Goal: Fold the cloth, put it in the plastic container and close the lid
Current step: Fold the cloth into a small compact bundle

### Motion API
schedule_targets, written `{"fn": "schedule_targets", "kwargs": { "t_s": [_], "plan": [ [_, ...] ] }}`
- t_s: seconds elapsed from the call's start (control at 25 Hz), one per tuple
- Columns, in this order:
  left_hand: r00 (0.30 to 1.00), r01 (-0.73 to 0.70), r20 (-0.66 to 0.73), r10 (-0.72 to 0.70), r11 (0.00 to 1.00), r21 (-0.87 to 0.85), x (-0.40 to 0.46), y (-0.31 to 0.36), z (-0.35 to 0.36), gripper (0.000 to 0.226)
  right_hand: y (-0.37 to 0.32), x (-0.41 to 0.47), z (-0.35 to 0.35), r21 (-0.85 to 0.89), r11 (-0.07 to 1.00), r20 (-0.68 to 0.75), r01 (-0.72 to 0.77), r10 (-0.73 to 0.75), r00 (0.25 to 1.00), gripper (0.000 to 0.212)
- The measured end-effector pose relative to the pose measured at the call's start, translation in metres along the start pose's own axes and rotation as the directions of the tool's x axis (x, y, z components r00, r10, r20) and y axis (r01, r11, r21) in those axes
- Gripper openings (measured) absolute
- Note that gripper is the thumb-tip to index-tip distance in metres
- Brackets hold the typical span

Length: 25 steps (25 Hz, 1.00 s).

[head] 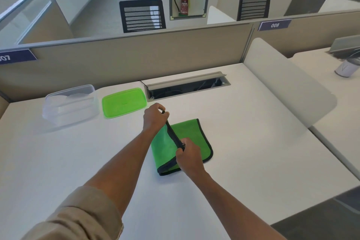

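Note:
A green cloth (191, 134) with a black hem lies partly folded on the white desk (243, 142). My left hand (154, 116) pinches the far corner of its raised edge. My right hand (188, 153) grips the near corner of the same edge, so the black hem runs taut between both hands, lifted off the layer beneath. The clear plastic container (71, 103) stands open at the back left of the desk. Its green lid (123, 102) lies flat beside it on the right, just beyond my left hand.
An open cable tray (187, 85) is sunk into the desk behind the cloth. A beige partition (126, 58) walls the far edge. A white divider (288, 82) bounds the right side, with a neighbouring desk and a cup (345, 69) past it.

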<state>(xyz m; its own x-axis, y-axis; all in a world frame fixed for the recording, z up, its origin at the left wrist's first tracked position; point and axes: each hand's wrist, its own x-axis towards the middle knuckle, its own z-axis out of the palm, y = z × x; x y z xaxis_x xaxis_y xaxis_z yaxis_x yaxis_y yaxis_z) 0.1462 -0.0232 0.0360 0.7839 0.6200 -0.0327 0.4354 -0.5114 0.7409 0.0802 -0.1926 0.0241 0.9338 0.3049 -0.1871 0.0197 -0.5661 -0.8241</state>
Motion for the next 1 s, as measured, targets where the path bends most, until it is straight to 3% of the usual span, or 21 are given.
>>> {"fn": "schedule_targets", "kwargs": {
  "t_s": [0.28,0.64,0.92,1.0],
  "plan": [
    [0.999,0.033,0.014,-0.033,0.999,-0.026,-0.004,0.041,0.063,0.021,0.045,0.035,-0.047,-0.019,0.994,0.019,-0.107,0.107,0.994,0.027],
    [0.994,0.081,0.077,-0.077,0.995,-0.05,-0.003,0.047,0.11,0.023,0.091,0.055,-0.067,-0.052,0.979,0.005,-0.196,0.197,0.98,0.018],
    [0.924,0.128,0.374,-0.077,0.985,-0.112,-0.012,0.032,0.127,0.04,0.104,0.053,-0.063,-0.109,0.972,-0.025,-0.207,0.206,0.978,0.012],
    [0.905,0.112,0.422,-0.053,0.987,-0.114,-0.015,0.029,0.127,0.042,0.108,0.051,-0.061,-0.138,0.975,-0.021,-0.171,0.17,0.985,0.021]
  ]
}}
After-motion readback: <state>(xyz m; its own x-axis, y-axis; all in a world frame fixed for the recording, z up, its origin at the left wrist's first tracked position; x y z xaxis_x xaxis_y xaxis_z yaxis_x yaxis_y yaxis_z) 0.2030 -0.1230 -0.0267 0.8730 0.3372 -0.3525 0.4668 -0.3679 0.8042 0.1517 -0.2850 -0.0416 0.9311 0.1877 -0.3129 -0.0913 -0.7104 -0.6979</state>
